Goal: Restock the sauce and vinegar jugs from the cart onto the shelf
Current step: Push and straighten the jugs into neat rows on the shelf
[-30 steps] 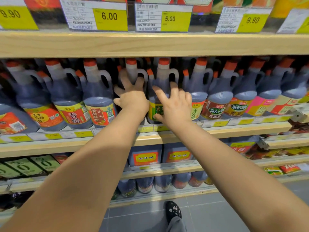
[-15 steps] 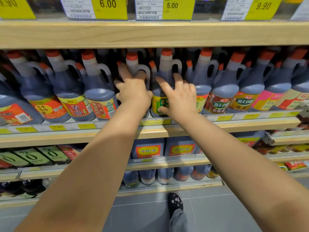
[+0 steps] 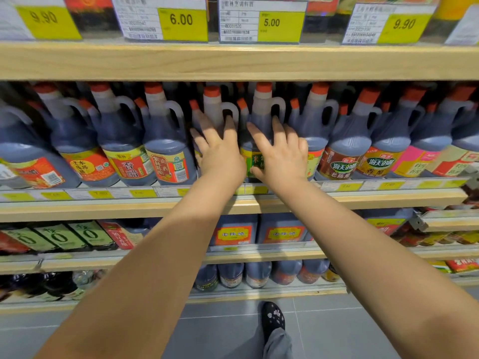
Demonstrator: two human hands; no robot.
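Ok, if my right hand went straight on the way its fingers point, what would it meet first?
Your right hand has straight fingers on the dark plastic jug with the orange cap and green label; going on, it would likely run into that jug's shoulder and looped handle. Depth is unclear.

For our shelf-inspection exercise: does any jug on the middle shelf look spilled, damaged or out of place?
Nothing stands out. The jugs stand capped in rows on the middle shelf; no spill shows there or on the floor.
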